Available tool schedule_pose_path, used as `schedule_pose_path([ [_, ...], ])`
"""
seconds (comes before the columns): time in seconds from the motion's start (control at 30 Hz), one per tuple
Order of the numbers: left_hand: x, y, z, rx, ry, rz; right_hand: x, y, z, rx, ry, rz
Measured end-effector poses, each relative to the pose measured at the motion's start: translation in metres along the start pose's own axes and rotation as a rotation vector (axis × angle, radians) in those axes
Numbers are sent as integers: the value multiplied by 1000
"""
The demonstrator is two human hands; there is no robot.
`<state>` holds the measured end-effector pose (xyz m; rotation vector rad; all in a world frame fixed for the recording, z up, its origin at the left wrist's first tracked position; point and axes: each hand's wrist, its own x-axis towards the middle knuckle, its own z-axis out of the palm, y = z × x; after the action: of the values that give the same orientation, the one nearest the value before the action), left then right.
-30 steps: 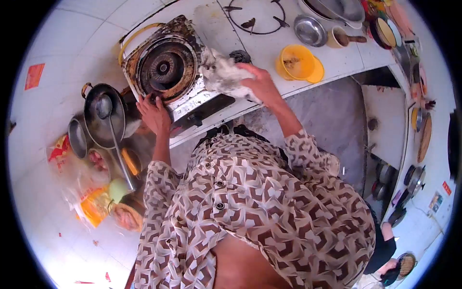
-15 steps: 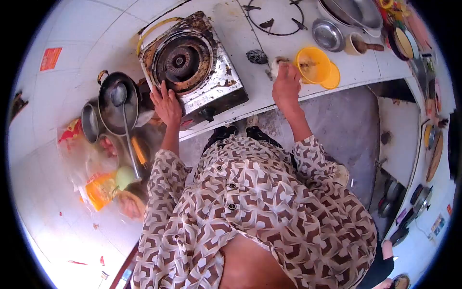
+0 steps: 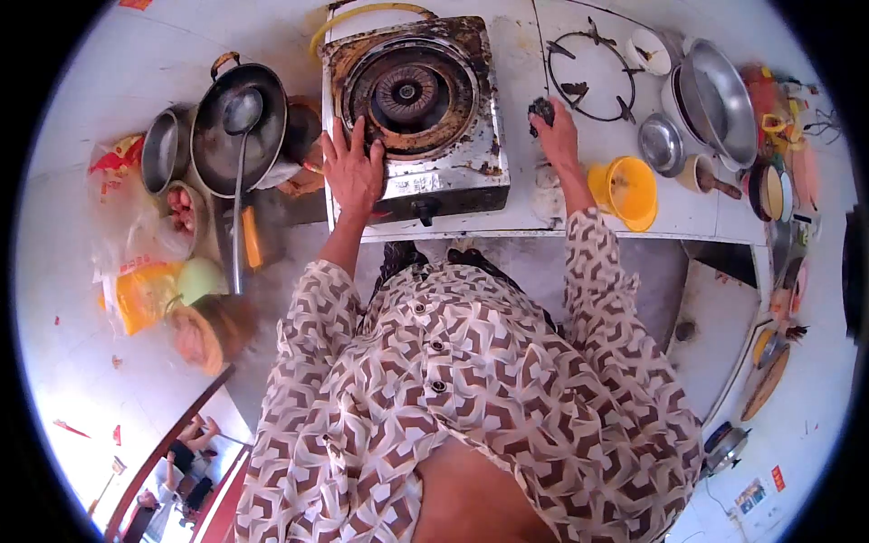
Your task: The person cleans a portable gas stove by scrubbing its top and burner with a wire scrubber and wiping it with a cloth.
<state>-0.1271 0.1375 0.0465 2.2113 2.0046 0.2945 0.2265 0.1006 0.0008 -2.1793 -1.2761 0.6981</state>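
Observation:
My left hand (image 3: 355, 176) lies with fingers spread on the front left corner of a stained gas stove (image 3: 489, 167), whose round burner (image 3: 405, 92) is bare. Black, bunched-up steel wool (image 3: 540, 116) is gripped in the fingers of my right hand (image 3: 560, 140), just right of the stove. Near my right wrist are a yellow plastic tub (image 3: 631, 193) and a whitish cloth (image 3: 547, 194). The round black pan support (image 3: 590, 36) lies on the counter beyond that hand.
Left of the stove are a wok (image 3: 210, 136) holding a ladle (image 3: 243, 113), a smaller pan (image 3: 161, 154) and plastic bags (image 3: 122, 231). Metal basins (image 3: 724, 100) and a mortar (image 3: 695, 172) stand at right. A yellow hose (image 3: 371, 9) runs behind the stove. People (image 3: 186, 462) appear lower left.
My right hand has moved from beside the yellow tub to the steel wool and taken hold of it. My left hand stays on the stove corner. The view has shifted.

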Motion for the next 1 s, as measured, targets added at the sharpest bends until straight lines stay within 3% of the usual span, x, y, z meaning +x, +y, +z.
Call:
schedule_pose_path([
  [0.07, -1, 5, 0, -15, 18, 8, -19, -69, -27, 193, 132, -157],
  [0.1, -4, 10, -2, -11, 16, 4, -27, -81, -24, 228, 95, -171],
  [0.23, -8, 26, -4, -60, 34, 27, -41, -93, -12, -49, 140, -470],
  [0.43, -16, 44, -4, -43, 54, 50, 91, -93, -8, -199, 166, -716],
  [0.57, -20, 55, -7, -44, 42, 43, 141, -102, -1, -165, 146, -716],
  [0.73, -24, 69, -9, -57, -3, 5, 69, -85, -34, -234, 35, -669],
  [0.83, -26, 69, -9, -65, -15, 9, 47, -84, -42, -270, 79, -663],
  [1.0, -24, 71, -14, -53, -41, 11, 154, -107, -14, -294, 166, -793],
])
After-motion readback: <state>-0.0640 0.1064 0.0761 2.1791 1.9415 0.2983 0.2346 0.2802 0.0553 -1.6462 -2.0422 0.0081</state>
